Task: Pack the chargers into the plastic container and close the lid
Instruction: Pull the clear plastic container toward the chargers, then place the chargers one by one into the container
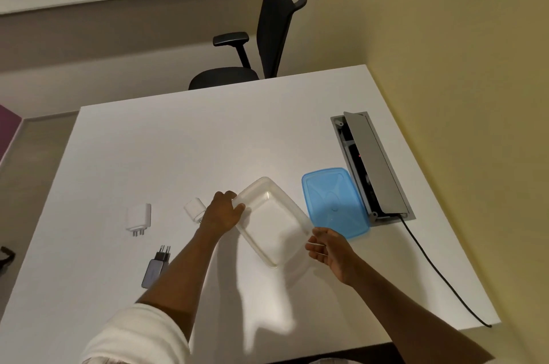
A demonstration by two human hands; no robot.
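A clear plastic container (271, 219) lies open and empty on the white table (178, 149), turned at an angle. My left hand (222, 212) grips its far left corner. My right hand (326, 249) touches its near right edge, fingers partly curled on the rim. The blue lid (334, 203) lies flat just right of the container. Three chargers sit to the left: a white one with pins (138, 218), a small white one (194, 209) partly hidden behind my left hand, and a grey one with black pins (156, 265) beside my left forearm.
A grey cable box (371, 164) with a raised flap is set into the table at the right, and a black cable (439, 271) runs from it off the near right edge. A black office chair (267, 36) stands behind the far edge.
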